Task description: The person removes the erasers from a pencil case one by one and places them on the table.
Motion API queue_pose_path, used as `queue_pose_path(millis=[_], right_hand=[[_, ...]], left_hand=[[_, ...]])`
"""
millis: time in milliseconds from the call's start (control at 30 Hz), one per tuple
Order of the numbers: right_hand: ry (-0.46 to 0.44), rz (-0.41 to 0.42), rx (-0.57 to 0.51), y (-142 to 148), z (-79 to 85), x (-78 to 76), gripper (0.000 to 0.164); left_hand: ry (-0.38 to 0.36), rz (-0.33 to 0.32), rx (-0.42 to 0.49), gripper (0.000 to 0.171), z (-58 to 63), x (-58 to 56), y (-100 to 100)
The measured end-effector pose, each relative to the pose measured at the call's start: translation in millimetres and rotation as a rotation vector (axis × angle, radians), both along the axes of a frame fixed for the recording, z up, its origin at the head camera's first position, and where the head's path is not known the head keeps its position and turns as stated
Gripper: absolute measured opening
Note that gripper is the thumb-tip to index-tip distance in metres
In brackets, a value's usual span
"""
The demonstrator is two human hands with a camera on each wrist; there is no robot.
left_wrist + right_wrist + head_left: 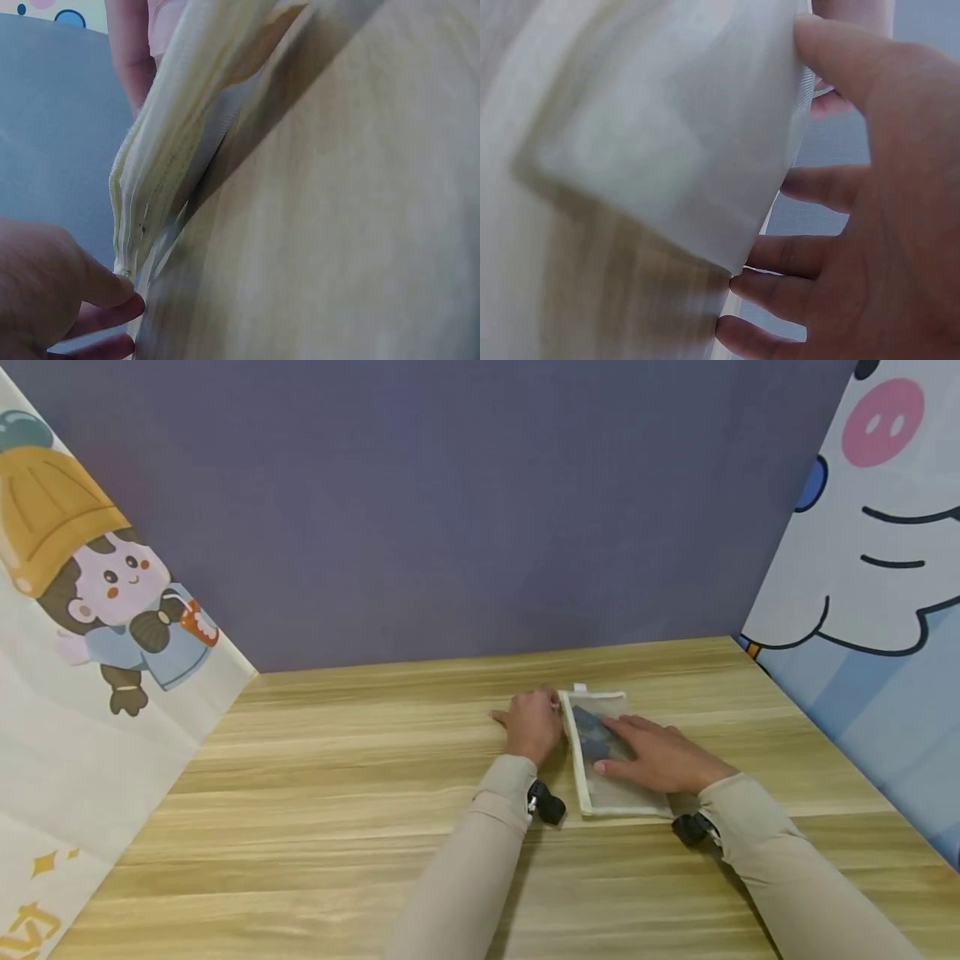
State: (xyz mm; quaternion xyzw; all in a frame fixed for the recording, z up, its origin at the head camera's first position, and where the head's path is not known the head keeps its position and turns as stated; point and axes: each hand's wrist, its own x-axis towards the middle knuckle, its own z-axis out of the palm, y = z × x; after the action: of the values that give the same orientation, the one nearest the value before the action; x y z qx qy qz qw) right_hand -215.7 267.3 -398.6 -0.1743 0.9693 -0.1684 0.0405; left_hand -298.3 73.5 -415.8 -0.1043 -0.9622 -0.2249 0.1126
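Note:
A flat mesh pouch (611, 793) with cream edging lies on the table, its zippered edge facing left. Dark blue items (592, 735) show through the mesh. At the far left corner, my left hand (534, 724) pinches the end of that edge between thumb and finger; in the left wrist view the fingertips (124, 292) are at the end of the zipper edging (161, 157). My right hand (663, 756) rests on the pouch's right part with fingers fairly straight and spread. In the right wrist view, its fingers (810, 255) lie along the pale mesh (652, 150).
The wood-grain table (322, 827) runs back to a grey-purple panel (465, 510). Printed side panels with cartoon figures stand at the left (67, 710) and right (892, 710). A small white tag (580, 687) sticks out from the pouch's far edge.

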Motion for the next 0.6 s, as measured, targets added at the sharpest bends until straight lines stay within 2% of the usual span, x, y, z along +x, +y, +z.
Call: queue_pose_path(millis=[100, 233, 467, 600], right_hand=[[0.001, 0.001, 0.004, -0.6, 0.6, -0.1, 0.094], [-0.01, 0.001, 0.002, -1.3, 1.1, 0.2, 0.094], [-0.006, 0.023, -0.02, -2.4, 2.3, 2.7, 0.086], [-0.007, 0.029, -0.01, -3.6, 3.1, 3.6, 0.085]], left_hand=[[0.006, 0.013, 0.015, 0.025, 0.2, 0.0, 0.3], [0.015, 0.016, -0.013, 0.017, 0.8, -0.1, 0.0], [0.018, -0.019, -0.087, 0.007, 2.1, 1.5, -5.0], [0.006, -0.049, -0.095, 0.01, 2.2, 2.0, -8.9]])
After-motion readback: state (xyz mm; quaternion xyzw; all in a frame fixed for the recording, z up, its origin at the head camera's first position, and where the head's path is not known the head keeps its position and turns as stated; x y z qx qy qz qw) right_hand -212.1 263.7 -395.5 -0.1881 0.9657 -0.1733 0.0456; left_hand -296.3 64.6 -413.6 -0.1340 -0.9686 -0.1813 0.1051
